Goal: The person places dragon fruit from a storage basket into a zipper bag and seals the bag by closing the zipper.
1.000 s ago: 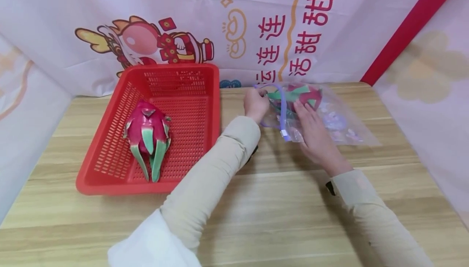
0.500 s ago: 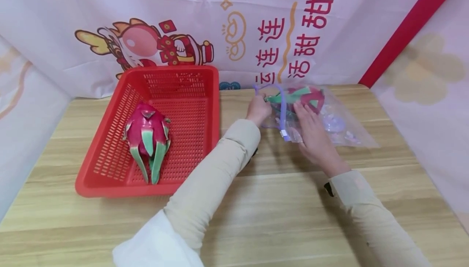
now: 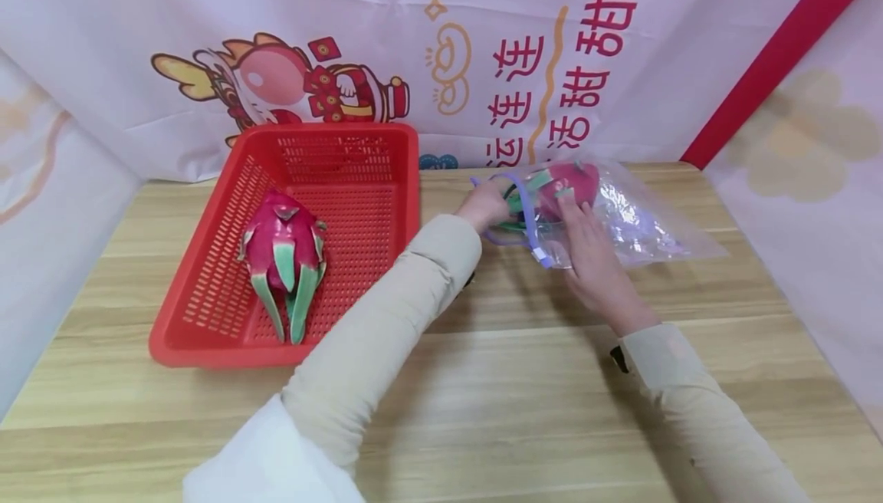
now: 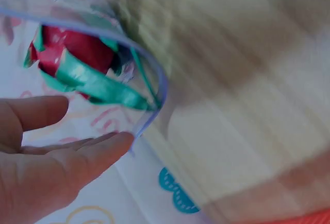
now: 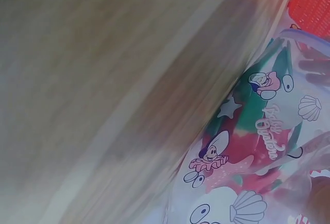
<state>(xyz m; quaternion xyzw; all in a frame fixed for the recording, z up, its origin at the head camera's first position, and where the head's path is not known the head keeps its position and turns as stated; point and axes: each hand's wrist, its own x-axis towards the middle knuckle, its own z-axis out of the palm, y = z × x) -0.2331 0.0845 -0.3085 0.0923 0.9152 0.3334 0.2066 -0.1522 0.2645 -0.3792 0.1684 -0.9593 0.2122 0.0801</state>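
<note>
A dragon fruit (image 3: 579, 182) with green leaf tips lies inside a clear zip bag (image 3: 638, 215) with a purple slider edge. My left hand (image 3: 485, 205) is at the bag's mouth; in the left wrist view its fingers (image 4: 98, 154) are extended, thumb apart, with the fruit beyond them and nothing between. Across the bag's near side lies my right hand (image 3: 595, 261), straight fingers touching the plastic over the fruit; its thumb is hidden in the head view. Cartoon prints and shells mark the bag (image 5: 268, 105) in the right wrist view.
A red perforated basket (image 3: 412, 181) stands on the wooden table (image 3: 524, 411) at left. Another dragon fruit (image 3: 283, 246) lies in it, leaf tips toward me. Behind the table hangs a printed white cloth (image 3: 386, 4); more cloth closes both sides.
The left hand has let go of the fruit's leaf tips and its fingers have straightened. The bag and fruit have shifted slightly. The basket stays put while the head view moves a little.
</note>
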